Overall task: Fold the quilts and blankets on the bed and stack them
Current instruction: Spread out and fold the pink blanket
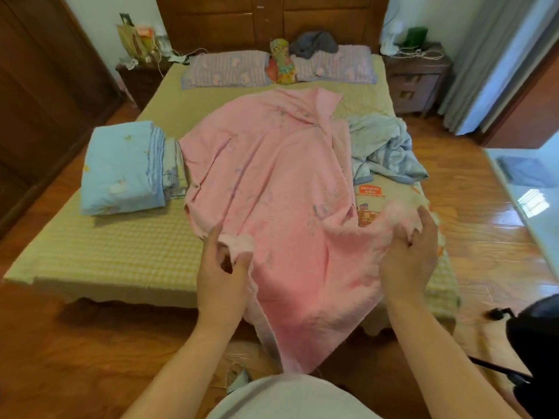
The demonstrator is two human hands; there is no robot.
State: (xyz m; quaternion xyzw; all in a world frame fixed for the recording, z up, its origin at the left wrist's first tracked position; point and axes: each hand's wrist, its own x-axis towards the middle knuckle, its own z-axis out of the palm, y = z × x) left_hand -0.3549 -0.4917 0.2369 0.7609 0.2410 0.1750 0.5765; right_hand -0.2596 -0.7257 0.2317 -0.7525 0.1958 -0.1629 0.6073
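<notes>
Head view: checked bed (115, 252) between two nightstands (419, 83)

Pink blanket (272, 189) spread down mid bed (106, 255), near end hanging off foot edge. L hand (222, 273) & R hand (408, 255) each pinch its near edge. Folded blue quilt (121, 167) at left; crumpled blue blanket (384, 149) at right, w/ two pillows (227, 69) by headboard.
</notes>
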